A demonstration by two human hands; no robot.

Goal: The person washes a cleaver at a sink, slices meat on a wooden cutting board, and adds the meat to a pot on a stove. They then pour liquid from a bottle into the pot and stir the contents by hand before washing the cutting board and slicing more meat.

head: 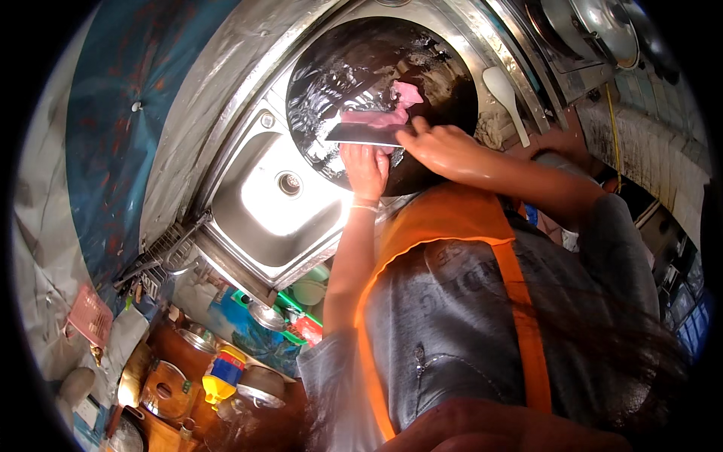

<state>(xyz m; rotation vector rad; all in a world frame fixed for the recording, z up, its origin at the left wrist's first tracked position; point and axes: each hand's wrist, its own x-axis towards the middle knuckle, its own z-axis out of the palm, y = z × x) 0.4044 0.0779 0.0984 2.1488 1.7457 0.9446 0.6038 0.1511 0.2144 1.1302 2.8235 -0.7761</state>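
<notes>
A strip of raw pink meat (375,117) lies on a wet, dark round board (440,62). My right hand (432,141) grips a cleaver-like wide-bladed knife (361,134); its handle is hidden in the fingers. The blade lies across the near side of the meat. Just below the blade, my left hand (364,166) presses on the near part of the meat, its fingertips partly hidden by the knife. Another lobe of the meat (406,94) extends toward the far side of the board.
A steel sink (274,254) adjoins the board at left. Right of the board are a white spatula or rice paddle (504,93) and a crumpled cloth (490,130). Lidded pots (607,28) stand at upper right. A yellow bottle (223,373) and several pots are at lower left.
</notes>
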